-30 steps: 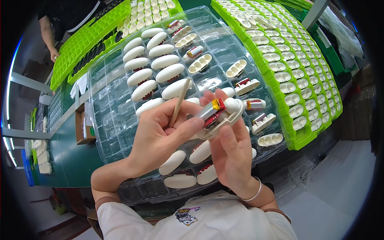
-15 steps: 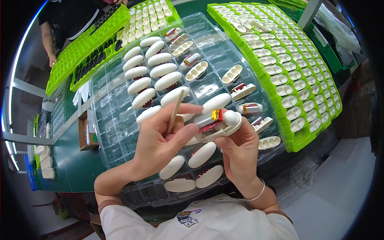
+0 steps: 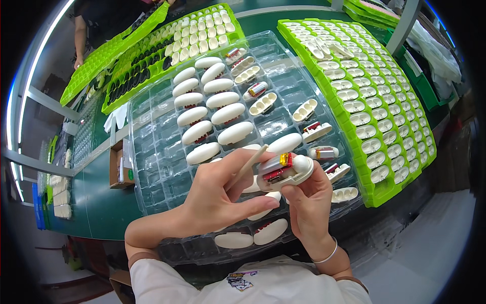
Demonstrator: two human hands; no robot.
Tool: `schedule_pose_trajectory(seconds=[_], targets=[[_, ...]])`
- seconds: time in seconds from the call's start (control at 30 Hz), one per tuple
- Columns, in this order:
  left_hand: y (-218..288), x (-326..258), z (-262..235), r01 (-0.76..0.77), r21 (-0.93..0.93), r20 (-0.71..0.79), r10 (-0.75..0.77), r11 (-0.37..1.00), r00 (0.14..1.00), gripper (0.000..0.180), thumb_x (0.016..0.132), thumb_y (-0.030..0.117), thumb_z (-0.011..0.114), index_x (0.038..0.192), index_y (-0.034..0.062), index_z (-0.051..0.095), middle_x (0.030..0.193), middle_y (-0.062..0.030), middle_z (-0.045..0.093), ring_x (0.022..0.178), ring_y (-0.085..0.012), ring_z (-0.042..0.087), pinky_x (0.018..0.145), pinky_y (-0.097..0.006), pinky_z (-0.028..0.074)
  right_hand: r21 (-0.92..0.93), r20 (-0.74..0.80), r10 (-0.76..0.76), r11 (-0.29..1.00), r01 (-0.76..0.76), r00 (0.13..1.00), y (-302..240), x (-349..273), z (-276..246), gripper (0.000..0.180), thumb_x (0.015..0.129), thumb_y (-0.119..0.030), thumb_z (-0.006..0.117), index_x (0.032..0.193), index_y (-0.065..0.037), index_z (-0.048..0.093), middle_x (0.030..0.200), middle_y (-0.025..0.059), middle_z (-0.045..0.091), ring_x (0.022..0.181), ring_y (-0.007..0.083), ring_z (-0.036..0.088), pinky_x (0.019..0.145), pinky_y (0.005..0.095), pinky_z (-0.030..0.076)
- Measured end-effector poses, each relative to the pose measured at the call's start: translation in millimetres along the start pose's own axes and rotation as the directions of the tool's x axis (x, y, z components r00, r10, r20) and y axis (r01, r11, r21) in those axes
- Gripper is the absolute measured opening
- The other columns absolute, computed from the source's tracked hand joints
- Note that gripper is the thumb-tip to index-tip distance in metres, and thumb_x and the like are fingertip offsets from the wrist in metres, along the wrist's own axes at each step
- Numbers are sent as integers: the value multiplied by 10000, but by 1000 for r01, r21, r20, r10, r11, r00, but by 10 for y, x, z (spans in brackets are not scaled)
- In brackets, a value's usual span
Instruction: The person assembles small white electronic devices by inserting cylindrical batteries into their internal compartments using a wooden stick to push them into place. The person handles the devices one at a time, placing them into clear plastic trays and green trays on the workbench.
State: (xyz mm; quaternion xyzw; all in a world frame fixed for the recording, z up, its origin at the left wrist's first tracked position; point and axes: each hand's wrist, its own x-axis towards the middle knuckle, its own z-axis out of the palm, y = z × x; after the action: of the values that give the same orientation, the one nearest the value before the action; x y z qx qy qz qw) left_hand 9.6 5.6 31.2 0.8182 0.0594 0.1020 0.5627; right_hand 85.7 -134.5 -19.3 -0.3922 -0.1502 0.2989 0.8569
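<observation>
My right hand (image 3: 310, 205) grips an open oval white casing (image 3: 299, 177) by its right end. Inside the casing sit a silver battery cell (image 3: 273, 163) with yellow tape, a red part and a rounded white piece. A thin wooden stick (image 3: 249, 164) is pinched in my left hand (image 3: 215, 185), its tip slanting up just left of the casing. My left thumb reaches below the casing, and the left fingertips are partly hidden. Under both hands lies a clear plastic tray (image 3: 157, 177) with closed white oval shells (image 3: 235, 133) and open casings (image 3: 263, 104).
To the right stands a bright green tray (image 3: 382, 195) filled with white casing halves. More green trays (image 3: 83, 83) at the back left carry black and white parts. A small cardboard box (image 3: 116, 167) sits left of the clear tray. Another person's arm (image 3: 79, 43) shows at the far left.
My left thumb has come down and away from the cell, while the stick now leans further right toward the casing. The whole scene has shifted slightly right and down in view.
</observation>
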Motion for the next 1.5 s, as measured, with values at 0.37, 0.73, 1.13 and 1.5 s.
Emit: schedule_pose_trajectory(seconds=[0.37,0.73,1.13,1.5], targets=[[27,30,23,-112,67,-29,114,991,993,405,646,-10,691,1027,6,553,774,-4,495,523,1,322,405,-134,225,-143,149,-301,936,322,942,4,20,-31,402,635,96,657,1000,-14,529,968,74,487,922,154,495,811,271,430],[-15,33,29,-152,35,-28,153,988,988,397,638,-4,700,1008,-26,555,811,-33,504,584,-25,353,403,-149,215,-135,147,-284,943,304,947,24,15,-49,420,615,92,669,994,-22,526,983,90,502,908,157,491,810,281,413],[113,47,54,57,8,-67,-56,998,996,423,645,98,725,1027,28,557,795,4,540,434,15,273,359,-176,196,120,92,-32,993,21,995,-14,21,-47,355,694,52,627,1006,-21,473,961,48,497,943,137,509,810,291,453],[-251,1194,-452,-21,382,-203,106,924,973,256,761,204,605,922,5,597,794,-81,623,708,-122,573,625,-250,447,-47,-4,-98,994,98,995,-255,63,-260,518,726,79,540,1183,-29,319,1136,132,411,1053,213,447,909,354,395]])
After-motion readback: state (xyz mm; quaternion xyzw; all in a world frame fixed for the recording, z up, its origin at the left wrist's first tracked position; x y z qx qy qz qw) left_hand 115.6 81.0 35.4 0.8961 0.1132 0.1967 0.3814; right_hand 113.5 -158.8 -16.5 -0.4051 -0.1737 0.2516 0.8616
